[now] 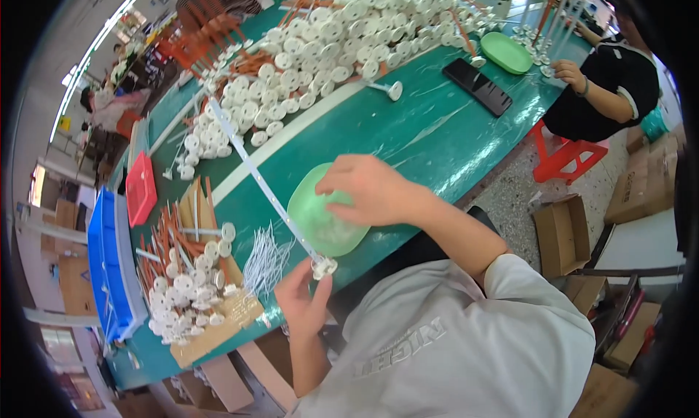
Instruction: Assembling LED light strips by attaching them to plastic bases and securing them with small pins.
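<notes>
My left hand (302, 301) pinches a long, narrow white strip (260, 174) by its round white base (322, 269); it slants far-left. My right hand (375, 191), half-curled over the pale-green oval plastic dish (346, 239), hides any hold. Likely I'm picking from it; next calls for a fine pinch.

From where I stand, strip lights (106, 29) run bright along the upper left, a glaring window (36, 185) lower down, a glossy green table (415, 137) across the middle, and to the right a red stool (546, 159) on speckled grey floor (502, 199), with an open carton (564, 236) nearby.
</notes>
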{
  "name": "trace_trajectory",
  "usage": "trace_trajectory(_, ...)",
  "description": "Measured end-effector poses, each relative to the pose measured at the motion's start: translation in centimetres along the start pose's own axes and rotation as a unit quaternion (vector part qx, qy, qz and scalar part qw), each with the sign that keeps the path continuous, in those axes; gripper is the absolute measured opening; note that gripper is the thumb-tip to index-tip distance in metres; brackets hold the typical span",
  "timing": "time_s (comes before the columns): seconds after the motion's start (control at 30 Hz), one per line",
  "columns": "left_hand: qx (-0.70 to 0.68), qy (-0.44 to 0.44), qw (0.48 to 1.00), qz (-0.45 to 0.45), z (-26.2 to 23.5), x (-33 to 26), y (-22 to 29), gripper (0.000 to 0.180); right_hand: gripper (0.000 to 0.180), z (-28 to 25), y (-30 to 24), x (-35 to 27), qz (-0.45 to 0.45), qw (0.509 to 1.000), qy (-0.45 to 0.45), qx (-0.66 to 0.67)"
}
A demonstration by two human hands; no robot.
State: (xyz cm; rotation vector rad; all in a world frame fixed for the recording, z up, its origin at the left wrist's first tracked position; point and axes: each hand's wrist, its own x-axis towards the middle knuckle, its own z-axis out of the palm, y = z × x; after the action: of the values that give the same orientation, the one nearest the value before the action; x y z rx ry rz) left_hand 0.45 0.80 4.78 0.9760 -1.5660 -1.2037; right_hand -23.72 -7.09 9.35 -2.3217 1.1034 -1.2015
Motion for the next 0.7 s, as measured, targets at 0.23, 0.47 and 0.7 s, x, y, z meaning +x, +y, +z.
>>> trace_trajectory(0.23, 0.015, 0.017, 1.000, 0.021, -0.4, -0.3, 0.3, 0.035, 0.024, 0.8, 0.6, 1.1, 0.007, 0.999, 0.021, 0.037)
trace_trajectory(0.47, -0.014, 0.044, 0.999, 0.014, 0.7, -0.8, 0.8, 0.034, 0.020, 0.6, -0.8, -0.5, 0.000, 0.999, 0.020, 0.036)
trace_trajectory(0.7, -0.182, 0.104, 0.977, 0.041, 3.1, -0.2, 0.8, 0.031, 0.016, 1.4, -1.7, -1.5, 0.018, 0.995, 0.044, 0.091)
